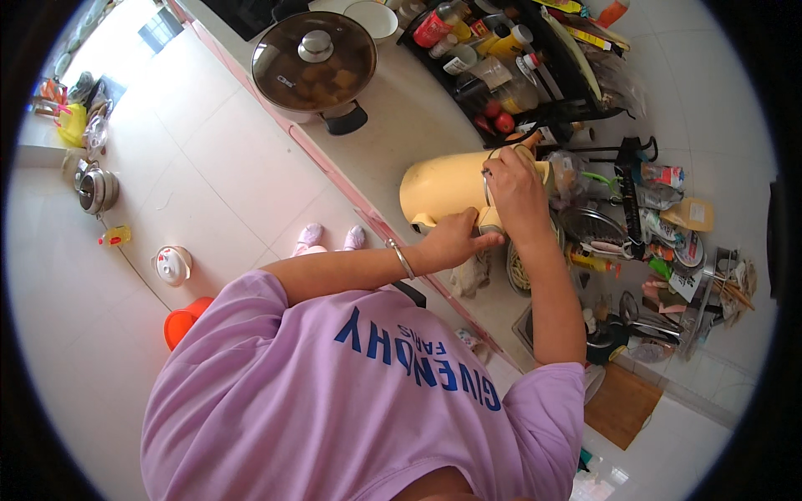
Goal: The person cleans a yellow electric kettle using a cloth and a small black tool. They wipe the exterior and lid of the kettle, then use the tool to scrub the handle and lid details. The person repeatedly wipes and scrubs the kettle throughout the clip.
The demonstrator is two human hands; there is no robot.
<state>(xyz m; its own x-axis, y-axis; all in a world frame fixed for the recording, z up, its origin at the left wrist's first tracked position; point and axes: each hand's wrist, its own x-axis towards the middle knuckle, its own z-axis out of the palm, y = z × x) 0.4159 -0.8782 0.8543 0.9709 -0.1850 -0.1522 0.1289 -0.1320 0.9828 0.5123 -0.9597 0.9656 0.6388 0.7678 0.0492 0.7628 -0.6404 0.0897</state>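
Observation:
A pale yellow vacuum flask is in front of me over the counter, its rounded base towards the left of the picture and its top towards the right. My left hand is closed round the side handle, with a metal bangle on that wrist. My right hand grips the flask near its metal band and top, its fingers bent over the upper side. That hand hides part of the top. Whether the base rests on the counter I cannot tell.
A glass-lidded pot with food inside stands on the counter beside a white bowl. Bottles crowd a black rack. Near the flask are a bowl of noodle-like strips and a cloth.

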